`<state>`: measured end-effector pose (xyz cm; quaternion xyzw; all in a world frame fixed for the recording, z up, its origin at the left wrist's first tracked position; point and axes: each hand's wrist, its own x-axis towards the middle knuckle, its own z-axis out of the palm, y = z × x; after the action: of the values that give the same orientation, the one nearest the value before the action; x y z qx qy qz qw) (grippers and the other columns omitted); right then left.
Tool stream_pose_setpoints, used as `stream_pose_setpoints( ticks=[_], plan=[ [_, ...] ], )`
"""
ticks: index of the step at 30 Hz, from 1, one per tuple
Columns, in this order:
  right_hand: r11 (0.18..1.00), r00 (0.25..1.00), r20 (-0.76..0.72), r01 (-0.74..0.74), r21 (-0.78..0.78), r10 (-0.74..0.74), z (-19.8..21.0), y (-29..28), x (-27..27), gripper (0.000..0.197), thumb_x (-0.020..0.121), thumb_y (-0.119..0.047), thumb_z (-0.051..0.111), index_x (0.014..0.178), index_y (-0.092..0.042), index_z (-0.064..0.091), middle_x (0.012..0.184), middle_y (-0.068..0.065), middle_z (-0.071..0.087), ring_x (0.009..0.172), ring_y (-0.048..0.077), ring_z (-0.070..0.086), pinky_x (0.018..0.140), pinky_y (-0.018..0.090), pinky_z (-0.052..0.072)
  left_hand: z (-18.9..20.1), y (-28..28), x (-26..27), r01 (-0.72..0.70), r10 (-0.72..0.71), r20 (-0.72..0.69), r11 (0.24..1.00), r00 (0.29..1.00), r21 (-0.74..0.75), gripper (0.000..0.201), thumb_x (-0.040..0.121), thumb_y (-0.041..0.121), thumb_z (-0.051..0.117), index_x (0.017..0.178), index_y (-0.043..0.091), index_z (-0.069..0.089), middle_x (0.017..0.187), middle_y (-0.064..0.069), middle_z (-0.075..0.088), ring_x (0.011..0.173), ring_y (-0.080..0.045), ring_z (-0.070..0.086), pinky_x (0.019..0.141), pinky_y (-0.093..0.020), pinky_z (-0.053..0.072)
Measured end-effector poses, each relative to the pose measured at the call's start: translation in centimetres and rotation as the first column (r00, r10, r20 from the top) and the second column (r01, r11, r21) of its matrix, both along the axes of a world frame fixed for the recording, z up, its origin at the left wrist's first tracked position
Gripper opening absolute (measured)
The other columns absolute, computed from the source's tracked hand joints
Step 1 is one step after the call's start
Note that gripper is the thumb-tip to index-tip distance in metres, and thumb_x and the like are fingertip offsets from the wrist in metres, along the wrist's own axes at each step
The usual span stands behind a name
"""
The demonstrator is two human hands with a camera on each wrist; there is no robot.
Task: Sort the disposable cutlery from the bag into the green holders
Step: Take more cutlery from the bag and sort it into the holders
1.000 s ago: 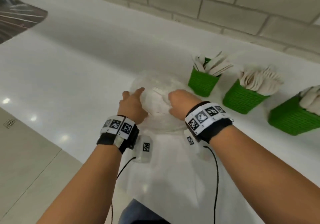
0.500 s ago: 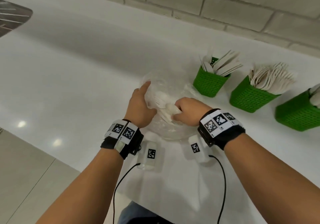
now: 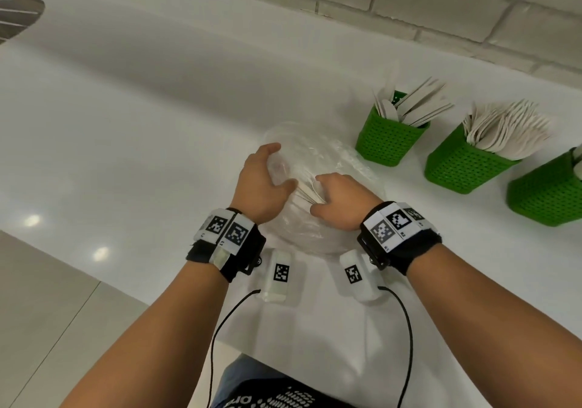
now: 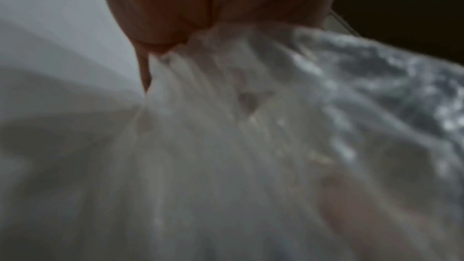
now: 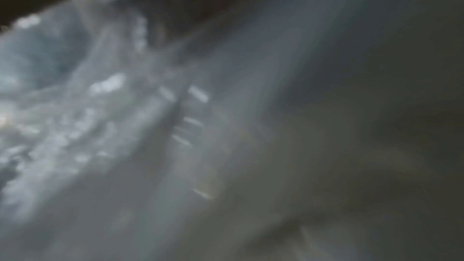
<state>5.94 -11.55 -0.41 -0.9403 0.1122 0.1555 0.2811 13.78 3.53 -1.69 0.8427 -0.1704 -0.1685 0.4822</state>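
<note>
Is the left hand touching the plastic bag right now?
Touching. In the head view the left hand grips the clear plastic bag at its edge; the left wrist view shows its fingers gathering the film.

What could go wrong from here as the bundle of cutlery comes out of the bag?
The right hand grips several pieces of cutlery at once; a loose one might slip onto the counter. The left hand holds thin clear bag film, which could snag or tear. The holders look crowded, so insertion may jam.
</note>
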Motion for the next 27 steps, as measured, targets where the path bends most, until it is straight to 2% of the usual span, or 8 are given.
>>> stream_pose_setpoints(
  ticks=[4,8,11,14,17,21,23,27],
  plan=[
    [0.994,0.992,0.104,0.058,0.093,-0.067,-0.1,1.2,-0.7,0.029,0.073,-0.029,0.077,0.091,-0.014,0.061,0.081,0.003,0.063,0.074,0.020,0.059,0.064,0.032,0.049,0.5,-0.4,-0.1,-0.097,0.076,-0.118,0.979,0.990,-0.181,0.066,0.077,-0.009,0.065,0.134,0.021,0.049,0.135,0.004,0.052,0.131,-0.016,0.046,0.108,-0.037,0.043],
    [0.996,0.996,0.069,0.060,0.061,-0.064,0.2,0.9,-0.9,0.021,0.077,-0.021,0.071,0.090,-0.007,0.062,0.080,0.007,0.062,0.074,0.026,0.060,0.065,0.033,0.049,0.8,0.4,0.8,-0.119,0.075,-0.156,0.947,0.985,-0.297,0.052,0.081,-0.014,0.059,0.119,0.021,0.058,0.124,-0.001,0.058,0.102,-0.009,0.064,0.079,-0.035,0.060],
    [0.995,0.995,0.081,0.059,0.084,-0.066,1.0,0.0,-1.8,0.020,0.085,-0.023,0.066,0.082,-0.005,0.059,0.074,0.004,0.059,0.066,0.017,0.054,0.061,0.030,0.043,0.8,1.4,2.1,-0.099,0.099,-0.012,0.974,0.995,-0.202,0.052,0.073,-0.014,0.065,0.108,0.023,0.061,0.115,0.007,0.063,0.101,-0.007,0.062,0.088,-0.027,0.053],
    [0.994,0.992,0.118,0.039,0.103,-0.052,2.0,-0.3,-2.6,0.017,0.088,-0.023,0.064,0.075,-0.015,0.057,0.067,-0.006,0.054,0.059,0.005,0.047,0.054,0.018,0.035,1.3,1.3,2.0,-0.121,0.131,0.034,0.971,0.991,-0.207,0.052,0.076,-0.018,0.052,0.109,0.021,0.060,0.107,0.015,0.060,0.089,-0.003,0.065,0.077,-0.021,0.051],
    [0.990,0.986,0.159,0.031,0.135,-0.053,2.9,-0.3,-3.7,0.025,0.087,-0.021,0.067,0.068,-0.027,0.051,0.064,-0.009,0.052,0.055,0.003,0.048,0.052,0.014,0.035,1.4,1.1,1.9,-0.124,0.138,0.051,0.971,0.989,-0.207,0.053,0.081,-0.017,0.038,0.113,0.021,0.058,0.119,0.007,0.059,0.072,-0.016,0.070,0.062,-0.018,0.049],
    [0.954,0.969,0.228,0.019,0.301,-0.092,4.4,-0.5,-5.2,0.013,0.086,-0.019,0.070,0.077,-0.018,0.060,0.072,-0.001,0.063,0.065,0.010,0.058,0.064,0.029,0.050,1.6,1.4,2.0,-0.046,0.067,0.103,0.980,0.992,-0.191,0.052,0.087,-0.013,0.037,0.120,0.022,0.057,0.130,0.001,0.058,0.063,-0.005,0.067,0.054,-0.013,0.044],
    [0.871,0.914,0.340,0.028,0.490,-0.221,5.2,-0.4,-5.3,0.009,0.087,-0.014,0.068,0.082,-0.015,0.061,0.076,-0.006,0.063,0.070,0.011,0.061,0.069,0.031,0.051,1.8,1.4,1.5,0.063,-0.024,0.179,0.975,0.984,-0.213,0.051,0.089,-0.011,0.040,0.127,0.020,0.056,0.131,0.001,0.057,0.066,-0.007,0.067,0.058,-0.010,0.044],
    [0.793,0.632,0.590,0.067,0.605,-0.503,4.6,-0.1,-5.2,0.003,0.092,-0.008,0.064,0.092,-0.008,0.061,0.079,0.009,0.065,0.076,0.022,0.064,0.074,0.029,0.053,2.3,1.1,0.7,0.141,-0.078,0.256,0.961,0.964,-0.239,0.051,0.088,-0.012,0.043,0.128,0.017,0.057,0.130,0.000,0.058,0.073,-0.010,0.066,0.062,-0.009,0.046]
  ],
)
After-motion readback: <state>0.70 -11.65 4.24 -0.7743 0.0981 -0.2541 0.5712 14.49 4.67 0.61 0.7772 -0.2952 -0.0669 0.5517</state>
